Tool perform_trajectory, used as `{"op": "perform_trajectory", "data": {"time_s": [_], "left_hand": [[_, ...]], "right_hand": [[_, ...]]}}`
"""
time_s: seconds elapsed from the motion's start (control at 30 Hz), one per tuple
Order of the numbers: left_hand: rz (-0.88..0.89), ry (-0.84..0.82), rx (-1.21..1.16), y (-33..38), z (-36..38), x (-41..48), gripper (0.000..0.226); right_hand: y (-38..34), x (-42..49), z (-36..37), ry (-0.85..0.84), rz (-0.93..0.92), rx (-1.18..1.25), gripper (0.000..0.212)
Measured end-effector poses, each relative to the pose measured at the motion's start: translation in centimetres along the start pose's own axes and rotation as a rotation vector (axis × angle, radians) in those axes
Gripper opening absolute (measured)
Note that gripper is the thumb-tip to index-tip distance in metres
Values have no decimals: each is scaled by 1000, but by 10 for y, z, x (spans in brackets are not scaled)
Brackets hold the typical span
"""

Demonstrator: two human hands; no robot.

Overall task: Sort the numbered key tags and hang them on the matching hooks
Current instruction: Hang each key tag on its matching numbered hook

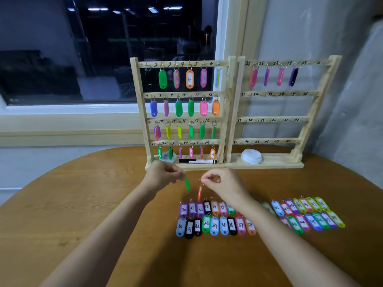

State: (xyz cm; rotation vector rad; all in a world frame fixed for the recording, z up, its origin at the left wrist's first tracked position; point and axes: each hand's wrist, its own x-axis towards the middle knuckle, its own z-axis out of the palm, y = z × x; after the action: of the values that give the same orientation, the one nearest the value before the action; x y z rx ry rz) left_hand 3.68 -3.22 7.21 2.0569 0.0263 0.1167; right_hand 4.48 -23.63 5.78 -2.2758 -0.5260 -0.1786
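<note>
Dangling edge-on, a green tag [187,183] pinched by the left hand [163,175], a red tag [199,192] by the right hand [219,183]; unreadable numbers could cause mis-hanging.

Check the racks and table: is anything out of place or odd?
Nothing spilled or broken. Hook 1 on the left rack looks odd: a ring hangs there, but no tag shows against the dark window.

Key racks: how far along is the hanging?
Done: left rack looks filled; right rack holds four tags on its top rail. In hand: left hand pinches a green tag, right hand a red tag. Left: two rows of tags, 30 upward, on the table.
</note>
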Motion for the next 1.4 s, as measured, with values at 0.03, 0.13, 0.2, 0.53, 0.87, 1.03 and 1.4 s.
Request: {"op": "perform_trajectory", "data": {"time_s": [0.03, 0.13, 0.2, 0.53, 0.87, 1.03, 1.4], "left_hand": [[1, -6, -27, 10, 3, 2, 8], [-4, -16, -90, 40, 15, 12, 9], [10, -35, -118, 61, 25, 21, 9], [202, -45, -200, 178, 99, 79, 10], [303, 83, -323, 282, 172, 150, 13], [306, 160, -323, 312, 194, 174, 23], [276, 245, -235, 330, 217, 194, 12]], "right_hand": [[2, 2, -10, 23, 8, 6, 8], [10, 9, -45, 99, 26, 0, 8], [16, 14, -69, 157, 42, -31, 9], [50, 53, -199, 392, 59, -104, 6], [71, 96, -305, 634, 52, -264, 7], [80, 114, -333, 692, -1, -280, 10], [94, 145, -342, 684, 27, -355, 15]]}}
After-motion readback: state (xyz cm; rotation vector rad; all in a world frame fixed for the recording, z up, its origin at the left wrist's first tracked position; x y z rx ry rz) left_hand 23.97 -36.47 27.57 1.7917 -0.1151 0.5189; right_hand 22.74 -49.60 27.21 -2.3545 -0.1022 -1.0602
